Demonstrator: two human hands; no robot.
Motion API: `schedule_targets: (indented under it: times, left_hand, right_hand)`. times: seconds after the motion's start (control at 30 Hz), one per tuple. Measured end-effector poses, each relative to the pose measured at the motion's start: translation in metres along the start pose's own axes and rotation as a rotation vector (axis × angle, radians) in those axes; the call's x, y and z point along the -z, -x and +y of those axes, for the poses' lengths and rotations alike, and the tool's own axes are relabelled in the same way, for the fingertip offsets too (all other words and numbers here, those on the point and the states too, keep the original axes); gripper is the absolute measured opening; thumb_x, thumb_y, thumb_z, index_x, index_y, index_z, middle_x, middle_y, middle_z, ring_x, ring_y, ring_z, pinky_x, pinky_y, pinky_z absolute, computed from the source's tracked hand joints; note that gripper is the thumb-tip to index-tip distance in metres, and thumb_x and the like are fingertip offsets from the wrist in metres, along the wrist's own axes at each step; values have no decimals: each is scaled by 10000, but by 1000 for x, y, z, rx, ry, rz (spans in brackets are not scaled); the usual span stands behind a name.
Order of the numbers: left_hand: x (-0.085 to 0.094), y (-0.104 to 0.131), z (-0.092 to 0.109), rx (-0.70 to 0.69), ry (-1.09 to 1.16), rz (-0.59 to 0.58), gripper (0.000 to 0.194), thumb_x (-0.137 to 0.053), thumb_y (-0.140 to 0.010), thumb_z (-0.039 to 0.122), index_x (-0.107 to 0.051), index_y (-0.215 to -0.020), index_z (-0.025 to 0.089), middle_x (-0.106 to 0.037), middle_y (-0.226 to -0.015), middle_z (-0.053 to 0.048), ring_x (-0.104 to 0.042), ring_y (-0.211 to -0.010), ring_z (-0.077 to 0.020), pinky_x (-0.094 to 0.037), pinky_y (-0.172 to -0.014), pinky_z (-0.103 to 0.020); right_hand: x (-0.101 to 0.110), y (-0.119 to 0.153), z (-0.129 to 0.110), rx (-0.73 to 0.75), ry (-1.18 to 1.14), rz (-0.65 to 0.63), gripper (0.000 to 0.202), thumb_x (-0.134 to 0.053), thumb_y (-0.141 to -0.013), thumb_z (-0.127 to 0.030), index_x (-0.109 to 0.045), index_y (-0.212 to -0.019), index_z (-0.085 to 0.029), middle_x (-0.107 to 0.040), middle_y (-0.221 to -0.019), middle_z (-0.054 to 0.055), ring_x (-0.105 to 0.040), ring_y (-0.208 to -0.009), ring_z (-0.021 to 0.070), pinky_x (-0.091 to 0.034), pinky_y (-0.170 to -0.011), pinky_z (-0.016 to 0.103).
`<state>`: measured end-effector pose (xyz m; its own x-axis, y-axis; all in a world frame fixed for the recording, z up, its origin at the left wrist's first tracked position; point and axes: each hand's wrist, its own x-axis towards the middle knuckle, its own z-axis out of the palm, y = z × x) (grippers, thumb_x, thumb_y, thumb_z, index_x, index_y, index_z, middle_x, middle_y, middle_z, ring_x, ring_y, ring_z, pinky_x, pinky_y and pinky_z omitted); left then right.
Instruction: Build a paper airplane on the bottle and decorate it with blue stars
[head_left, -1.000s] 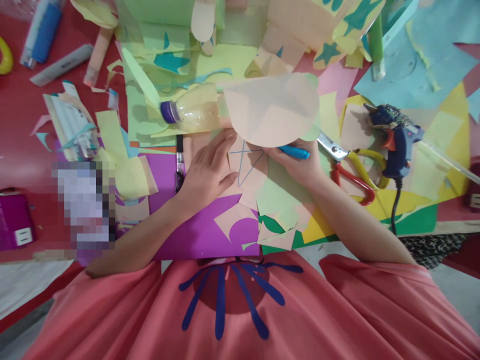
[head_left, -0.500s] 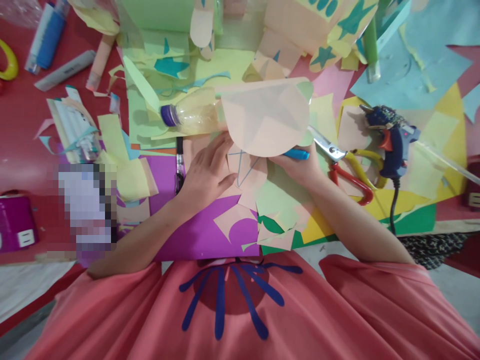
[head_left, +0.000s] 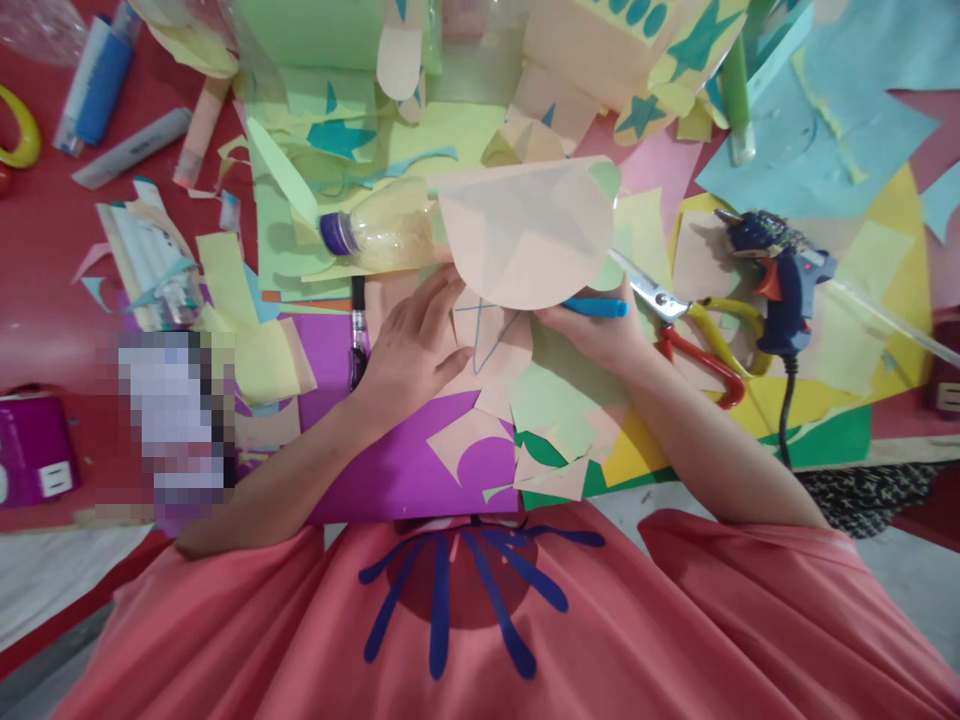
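My left hand (head_left: 412, 350) lies with its fingers apart on a piece of pale pink paper (head_left: 495, 345) that bears blue pen lines. A blue pen (head_left: 596, 307) is gripped in my right hand (head_left: 600, 335), whose fingertips are partly hidden behind a rounded pale paper flap (head_left: 532, 235). That flap overhangs the drawn paper and joins a clear bottle (head_left: 390, 230) with a purple cap, lying on its side. Just right of my right hand are scissors (head_left: 667, 305) with red and yellow handles.
A blue glue gun (head_left: 795, 290) with a black cord lies at the right. Markers (head_left: 105, 85) are at the upper left, above a phone-like blurred object (head_left: 176, 410). Paper scraps, a purple sheet (head_left: 405, 470) and a black pen (head_left: 358, 330) surround my hands.
The blue pen in my right hand has tilted and shifted slightly, with more of its length showing. My left hand stays in place.
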<state>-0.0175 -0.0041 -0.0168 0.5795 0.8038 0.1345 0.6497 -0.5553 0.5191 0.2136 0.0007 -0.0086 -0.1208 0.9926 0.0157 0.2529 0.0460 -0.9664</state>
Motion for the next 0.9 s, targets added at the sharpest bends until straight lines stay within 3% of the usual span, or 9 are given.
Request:
schedule_targets:
  times: [0.4,0.57,0.7,0.9]
  left_hand:
    - [0,0,-2,-30,-10,9,691,-602,-876,217,-206,-1442,206,-401,-1500,-202,-420,-1394,-338,-459,-1059,-501]
    - [-2,1,-3,-30,1,29,668,-598,-889,231,-225,-1442,194,-398,-1500,-196,-424,-1390,-336,-453,-1067,-492]
    - [0,0,-2,-31,-17,12,670,-594,-887,215,-212,-1438,187,-404,-1494,-197,-407,-1403,-331,-445,-1076,-489]
    - [2,-1,0,-22,-29,-9,671,-595,-879,194,-211,-1429,181,-404,-1493,-201,-398,-1410,-329,-447,-1076,-490]
  right_hand:
    - [9,0,-8,-80,7,-80,75,-626,-696,-126,-657,-701,-195,-623,-627,3,-604,-655,164,-565,-675,338]
    - [14,-2,-15,-159,75,-124,97,-620,-656,-98,-645,-614,-182,-594,-580,-13,-522,-566,123,-469,-550,278]
    - [20,-3,-26,-257,158,-229,97,-606,-672,-136,-614,-585,-181,-551,-555,-26,-434,-517,90,-355,-483,242]
    - [25,-6,-38,-263,155,-402,74,-572,-634,-160,-583,-565,-182,-521,-535,-37,-416,-511,80,-328,-473,227]
